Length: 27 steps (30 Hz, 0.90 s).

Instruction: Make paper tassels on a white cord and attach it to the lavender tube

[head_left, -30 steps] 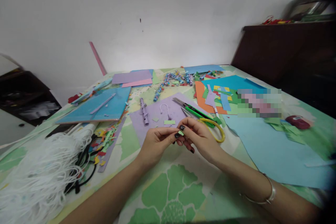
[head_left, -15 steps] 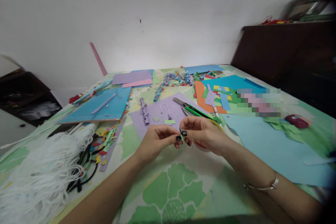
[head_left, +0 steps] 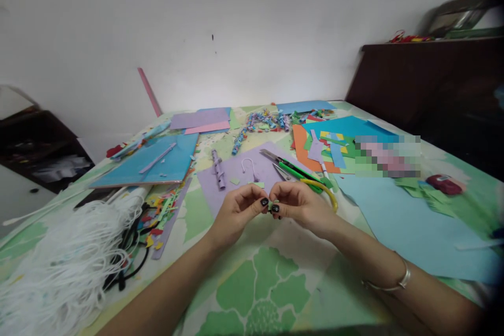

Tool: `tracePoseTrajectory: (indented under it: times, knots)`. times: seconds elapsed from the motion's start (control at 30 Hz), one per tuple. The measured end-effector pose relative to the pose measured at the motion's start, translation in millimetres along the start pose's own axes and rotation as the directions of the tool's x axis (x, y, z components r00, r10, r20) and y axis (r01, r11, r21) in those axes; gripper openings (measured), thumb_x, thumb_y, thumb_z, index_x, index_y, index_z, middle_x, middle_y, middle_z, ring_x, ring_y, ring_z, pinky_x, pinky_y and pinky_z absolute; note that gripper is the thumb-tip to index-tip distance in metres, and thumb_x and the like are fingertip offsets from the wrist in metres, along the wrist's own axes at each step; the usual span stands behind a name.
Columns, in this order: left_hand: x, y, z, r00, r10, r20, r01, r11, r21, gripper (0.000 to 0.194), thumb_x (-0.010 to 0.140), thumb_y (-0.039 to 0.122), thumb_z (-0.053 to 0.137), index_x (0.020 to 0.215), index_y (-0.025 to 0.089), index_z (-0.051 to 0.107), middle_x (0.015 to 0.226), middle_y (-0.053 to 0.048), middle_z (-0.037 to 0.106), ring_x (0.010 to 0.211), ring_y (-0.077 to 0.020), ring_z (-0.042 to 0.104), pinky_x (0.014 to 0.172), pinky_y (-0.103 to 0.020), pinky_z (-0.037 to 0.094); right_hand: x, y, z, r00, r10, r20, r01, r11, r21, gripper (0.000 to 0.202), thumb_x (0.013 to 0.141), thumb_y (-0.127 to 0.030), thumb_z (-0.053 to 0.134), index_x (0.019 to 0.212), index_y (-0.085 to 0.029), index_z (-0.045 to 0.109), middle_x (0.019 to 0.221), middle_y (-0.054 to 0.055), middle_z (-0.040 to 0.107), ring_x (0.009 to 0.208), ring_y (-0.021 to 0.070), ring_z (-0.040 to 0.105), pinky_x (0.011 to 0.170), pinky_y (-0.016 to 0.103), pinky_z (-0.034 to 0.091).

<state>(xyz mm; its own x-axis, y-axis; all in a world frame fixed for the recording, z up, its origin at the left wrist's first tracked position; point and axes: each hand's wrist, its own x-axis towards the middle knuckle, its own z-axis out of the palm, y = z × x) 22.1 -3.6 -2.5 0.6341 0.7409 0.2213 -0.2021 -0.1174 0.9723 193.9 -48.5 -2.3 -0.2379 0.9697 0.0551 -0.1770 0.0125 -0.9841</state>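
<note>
both hands meet fingertip to fingertip just above the counter (head_left: 252, 294): the left hand (head_left: 236, 214) and the right hand (head_left: 301, 205) each pinch a tiny green paper scrap (head_left: 271, 205) between thumb and forefinger, so each grip is pressed together on it. the scrap is mostly hidden by the dark-painted nails, and whether it is folded or rolled cannot be told.

judging from how things lie, the small piece is already cut and is being shaped between the fingers; it is not yet set down or joined to anything.

just beyond the hands lies a purple sheet (head_left: 244, 176) carrying a purple paper roll (head_left: 218, 169), a bent white cord loop (head_left: 249, 165) and a small green strip. scissors (head_left: 307, 178) with green and yellow handles lie just beside the right hand, near enough to snag. a heap of white cord (head_left: 63, 262) sits at the left, with coloured paper offcuts (head_left: 157, 215) beside it, and a large light blue sheet (head_left: 405, 226) at the right.
</note>
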Motion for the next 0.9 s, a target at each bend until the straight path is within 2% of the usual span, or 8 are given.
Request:
tracePoseTrajectory:
  times: [0.13,0.23,0.43,0.7,0.8,0.9]
  knots:
    - [-2,-1,3.1,0.996,0.063,-0.062,-0.05,0.98,0.193,0.012,0.082,0.025,0.063,0.079,0.014,0.059,0.074,-0.001,0.058,0.07,-0.0121,0.054,0.067,-0.024,0.043,1,5,5,0.996,-0.05,-0.068,0.051,0.999,0.01,0.029,0.064,-0.035,0.081,0.07,-0.015,0.06,0.063,-0.003,0.057,0.059,0.0089,0.052,0.059,0.023,0.041]
    - [-4,-5,3.3,0.993,0.089,-0.079,-0.066,0.964,0.256,0.01,0.084,0.024,0.058,0.081,0.015,0.056,0.077,-0.001,0.056,0.072,-0.0125,0.053,0.067,-0.024,0.043,1,7,8,0.991,-0.091,-0.094,0.091,0.996,0.004,0.027,0.066,-0.033,0.08,0.069,-0.016,0.06,0.062,-0.003,0.056,0.06,0.0093,0.051,0.059,0.024,0.04]
    - [-4,-11,-2.0,0.973,0.23,-0.008,-0.203,0.874,0.441,0.007,0.089,0.024,0.054,0.088,0.017,0.056,0.081,-0.001,0.057,0.073,-0.0126,0.053,0.068,-0.025,0.043,0,8,9,0.986,-0.1,-0.135,0.102,0.995,0.008,0.024,0.068,-0.032,0.078,0.068,-0.016,0.06,0.061,-0.004,0.055,0.059,0.0088,0.051,0.059,0.024,0.04]
    - [-4,-17,0.7,0.97,0.243,-0.024,-0.208,0.872,0.442,0.011,0.092,0.028,0.052,0.096,0.018,0.054,0.086,-0.003,0.06,0.078,-0.0138,0.058,0.069,-0.025,0.046,0,8,10,0.984,-0.113,-0.138,0.119,0.992,0.034,0.027,0.065,-0.035,0.081,0.067,-0.017,0.061,0.06,-0.003,0.056,0.057,0.0093,0.052,0.058,0.024,0.042]
    - [-7,-21,3.5,0.942,0.331,-0.052,-0.257,0.814,0.521,0.01,0.094,0.025,0.049,0.101,0.019,0.052,0.087,-0.003,0.06,0.079,-0.0136,0.059,0.069,-0.025,0.047,0,7,12,0.973,-0.174,-0.151,0.178,0.984,0.017,0.02,0.068,-0.03,0.079,0.068,-0.017,0.064,0.062,-0.002,0.058,0.059,0.0098,0.053,0.059,0.024,0.044]
    - [-11,-22,4.3,0.869,0.494,-0.027,-0.347,0.648,0.678,0.012,0.094,0.023,0.05,0.105,0.019,0.05,0.082,-0.001,0.061,0.073,-0.0122,0.059,0.066,-0.023,0.046,-1,8,13,0.949,-0.273,-0.155,0.271,0.962,-0.035,0.01,0.071,-0.021,0.075,0.068,-0.017,0.066,0.067,-0.001,0.061,0.065,0.0111,0.057,0.065,0.025,0.047]
